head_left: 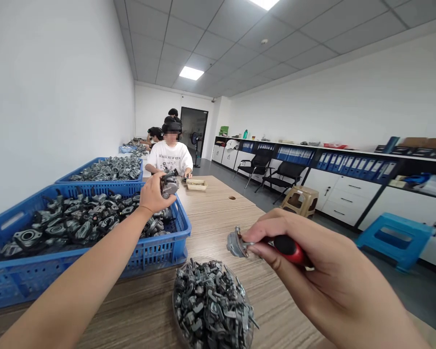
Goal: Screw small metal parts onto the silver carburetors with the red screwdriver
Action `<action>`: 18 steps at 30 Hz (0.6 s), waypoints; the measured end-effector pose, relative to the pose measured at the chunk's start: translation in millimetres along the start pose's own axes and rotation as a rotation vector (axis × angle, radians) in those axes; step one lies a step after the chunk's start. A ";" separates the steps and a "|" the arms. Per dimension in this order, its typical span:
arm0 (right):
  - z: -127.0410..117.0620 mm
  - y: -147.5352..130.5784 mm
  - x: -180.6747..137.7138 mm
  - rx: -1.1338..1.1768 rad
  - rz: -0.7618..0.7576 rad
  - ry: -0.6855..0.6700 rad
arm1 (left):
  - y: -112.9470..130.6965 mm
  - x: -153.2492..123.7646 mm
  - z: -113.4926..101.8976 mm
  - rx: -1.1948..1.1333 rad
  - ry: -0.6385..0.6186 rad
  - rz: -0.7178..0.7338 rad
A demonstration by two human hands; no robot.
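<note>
My left hand (153, 193) reaches out over the near blue crate (156, 249) and is closed around a dark metal casting (169, 184), held above the crate's far right corner. The crate is full of similar grey metal castings (72, 220). My right hand (312, 271) is closed on a red-and-black handled screwdriver (288, 248) and also pinches a small grey metal part (236, 242) at its tip, above the wooden table (218, 213). A clear bowl of small grey metal pieces (212, 303) sits just below my right hand.
A second blue crate (94, 165) of castings stands behind the first. Other people in white shirts (169, 156) work farther along the table beside a small tray (196, 184). Black chairs (276, 172), a tan stool (301, 198) and a blue stool (396, 237) line the right aisle.
</note>
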State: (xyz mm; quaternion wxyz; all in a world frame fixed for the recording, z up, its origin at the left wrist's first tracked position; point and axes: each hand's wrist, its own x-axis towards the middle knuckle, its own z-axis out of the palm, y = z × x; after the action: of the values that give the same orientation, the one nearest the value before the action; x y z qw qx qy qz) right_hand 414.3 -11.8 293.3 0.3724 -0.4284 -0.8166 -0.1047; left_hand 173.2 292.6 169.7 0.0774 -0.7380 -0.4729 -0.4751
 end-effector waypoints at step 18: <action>17.6 -29.8 5.4 0.088 -0.124 -0.161 | 27.2 -240.5 -177.7 0.081 -0.364 0.716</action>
State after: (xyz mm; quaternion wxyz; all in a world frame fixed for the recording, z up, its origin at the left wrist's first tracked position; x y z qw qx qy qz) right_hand 380.1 -18.1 289.2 0.3168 -0.3672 -0.8727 -0.0568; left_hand 58.2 27.6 87.9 0.1822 -0.9244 -0.2105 -0.2606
